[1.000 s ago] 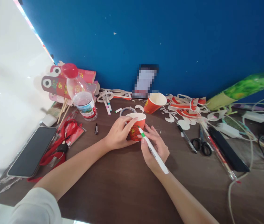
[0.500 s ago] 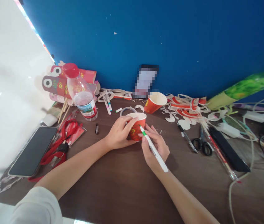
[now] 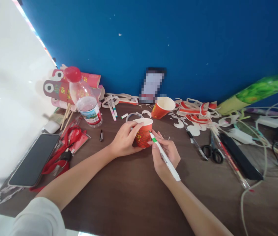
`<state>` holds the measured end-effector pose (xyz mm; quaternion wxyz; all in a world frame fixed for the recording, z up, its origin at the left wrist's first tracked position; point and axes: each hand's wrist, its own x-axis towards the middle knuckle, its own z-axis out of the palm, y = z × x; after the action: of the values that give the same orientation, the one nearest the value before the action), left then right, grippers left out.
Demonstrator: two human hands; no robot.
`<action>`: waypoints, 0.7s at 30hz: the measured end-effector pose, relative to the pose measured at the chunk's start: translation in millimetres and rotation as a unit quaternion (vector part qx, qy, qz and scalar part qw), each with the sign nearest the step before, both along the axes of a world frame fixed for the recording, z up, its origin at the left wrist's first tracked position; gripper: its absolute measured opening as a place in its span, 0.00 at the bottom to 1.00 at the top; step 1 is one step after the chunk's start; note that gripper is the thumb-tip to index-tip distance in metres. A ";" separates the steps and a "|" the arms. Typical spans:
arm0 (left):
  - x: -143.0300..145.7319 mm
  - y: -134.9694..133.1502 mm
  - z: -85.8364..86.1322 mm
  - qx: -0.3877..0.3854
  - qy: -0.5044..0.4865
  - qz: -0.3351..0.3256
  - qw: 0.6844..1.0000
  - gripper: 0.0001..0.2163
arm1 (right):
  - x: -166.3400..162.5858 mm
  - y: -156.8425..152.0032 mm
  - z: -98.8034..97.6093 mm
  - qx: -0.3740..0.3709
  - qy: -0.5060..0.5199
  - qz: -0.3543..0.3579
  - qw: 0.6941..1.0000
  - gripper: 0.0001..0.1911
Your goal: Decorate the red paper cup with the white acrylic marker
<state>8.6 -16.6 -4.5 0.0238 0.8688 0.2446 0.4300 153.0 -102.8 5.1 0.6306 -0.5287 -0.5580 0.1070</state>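
Observation:
A red paper cup (image 3: 144, 134) stands upright on the brown table (image 3: 129, 193). My left hand (image 3: 124, 141) wraps round its left side, fingers closed on it. My right hand (image 3: 166, 155) pinches a white marker with a green tip (image 3: 165, 156), whose tip touches the cup's right side. A second red paper cup (image 3: 162, 108) lies tilted just behind.
A water bottle with a red cap (image 3: 85, 100) and a paper craft with eyes (image 3: 55, 87) stand at the back left. A phone (image 3: 34, 159) and red lanyard (image 3: 62, 150) lie left. Scissors (image 3: 212, 151), pens, paper scraps (image 3: 195, 113) and cables (image 3: 264, 137) crowd the right.
My right hand with the marker has shifted a little to the right along the cup's side. The left hand holds the cup as before.

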 end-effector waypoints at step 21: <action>-0.9 3.0 -3.4 -0.113 -0.014 -0.046 0.992 0.44 | 1.6 1.5 3.1 -0.032 0.063 -0.016 0.997 0.05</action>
<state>7.7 -13.7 -7.9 0.1451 0.8649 0.2507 0.4100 154.6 -101.4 8.2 0.6485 -0.5502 -0.5049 0.1476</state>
